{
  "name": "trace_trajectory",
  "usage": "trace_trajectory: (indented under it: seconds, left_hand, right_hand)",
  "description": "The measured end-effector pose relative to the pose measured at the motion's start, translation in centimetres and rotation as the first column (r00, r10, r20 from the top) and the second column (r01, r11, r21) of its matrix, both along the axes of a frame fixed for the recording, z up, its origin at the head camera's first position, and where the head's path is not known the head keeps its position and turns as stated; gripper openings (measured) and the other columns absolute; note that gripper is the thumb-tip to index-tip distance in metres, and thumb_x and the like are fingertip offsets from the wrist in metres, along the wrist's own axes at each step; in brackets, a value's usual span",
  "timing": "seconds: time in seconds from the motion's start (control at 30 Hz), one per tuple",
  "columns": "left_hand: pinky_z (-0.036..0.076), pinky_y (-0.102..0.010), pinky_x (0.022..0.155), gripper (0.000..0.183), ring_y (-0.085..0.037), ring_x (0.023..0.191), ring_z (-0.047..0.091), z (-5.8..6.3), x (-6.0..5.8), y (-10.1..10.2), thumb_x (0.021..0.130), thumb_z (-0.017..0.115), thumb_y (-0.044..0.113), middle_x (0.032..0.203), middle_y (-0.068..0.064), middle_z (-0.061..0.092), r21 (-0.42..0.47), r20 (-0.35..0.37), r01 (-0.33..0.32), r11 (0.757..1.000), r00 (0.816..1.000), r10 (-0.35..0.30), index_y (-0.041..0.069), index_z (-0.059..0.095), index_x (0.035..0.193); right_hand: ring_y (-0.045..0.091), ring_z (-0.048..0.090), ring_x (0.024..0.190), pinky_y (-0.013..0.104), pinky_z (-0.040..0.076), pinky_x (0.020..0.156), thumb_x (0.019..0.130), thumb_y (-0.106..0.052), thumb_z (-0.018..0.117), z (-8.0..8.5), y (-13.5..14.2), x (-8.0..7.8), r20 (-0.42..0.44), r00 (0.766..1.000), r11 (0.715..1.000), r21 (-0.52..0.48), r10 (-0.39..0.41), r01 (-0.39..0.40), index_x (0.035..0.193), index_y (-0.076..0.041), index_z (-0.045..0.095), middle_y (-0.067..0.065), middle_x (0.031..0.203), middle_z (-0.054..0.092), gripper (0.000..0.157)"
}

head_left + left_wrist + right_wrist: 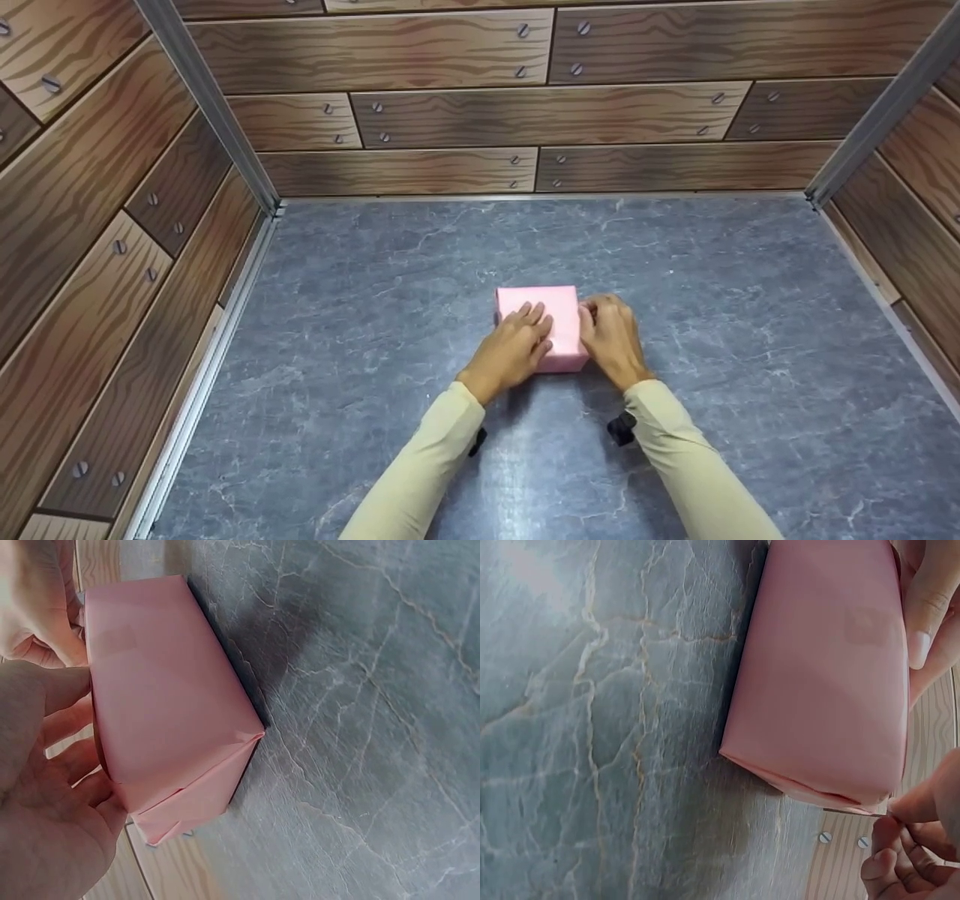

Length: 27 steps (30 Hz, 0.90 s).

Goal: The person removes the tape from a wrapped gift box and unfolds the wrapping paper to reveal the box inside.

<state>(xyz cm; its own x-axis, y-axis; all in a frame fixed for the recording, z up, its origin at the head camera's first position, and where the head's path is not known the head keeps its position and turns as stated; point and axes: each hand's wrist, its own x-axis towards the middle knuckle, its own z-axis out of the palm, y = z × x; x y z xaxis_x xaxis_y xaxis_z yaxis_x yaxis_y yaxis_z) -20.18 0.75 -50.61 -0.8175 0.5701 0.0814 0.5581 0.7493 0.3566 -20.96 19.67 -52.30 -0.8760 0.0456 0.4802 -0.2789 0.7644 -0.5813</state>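
Observation:
A box wrapped in pink paper (561, 324) lies on the grey marbled surface, in front of both hands. My left hand (511, 346) rests on its top with fingers spread. In the left wrist view, the folded paper end (199, 787) shows creases and a loose corner low down. At the box's right end, my right hand (615, 337) has its fingers curled, thumb and forefinger pinching the paper at the top edge. The right wrist view shows those fingertips (891, 811) at the box corner, beside a slightly gaping fold. A small tape-like patch (868, 625) marks the near side.
Wood-patterned panels (442, 116) wall the surface at the back and both sides. Metal strips (225, 330) run along the surface's edges. The grey marbled surface (360, 270) extends around the box. A black wrist device (622, 428) sits under the right sleeve.

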Motion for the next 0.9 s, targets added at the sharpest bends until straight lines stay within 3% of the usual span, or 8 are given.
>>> trace_trajectory:
  seconds: [0.9]
  left_hand:
    - [0.025,-0.04,0.123,0.045,-0.031,0.148,0.034,0.19,0.08,0.22,0.106,0.054,0.025,0.156,-0.015,0.043,-0.004,0.003,0.004,1.0,1.0,-0.004,0.004,0.054,0.146]
  right_hand:
    - [0.04,0.065,0.078,0.053,0.052,0.072,0.087,0.003,0.07,-0.75,0.93,-0.17,-0.03,0.998,0.998,-0.019,-0.056,0.056,0.081,0.006,0.07,0.021,0.08,0.066,0.007]
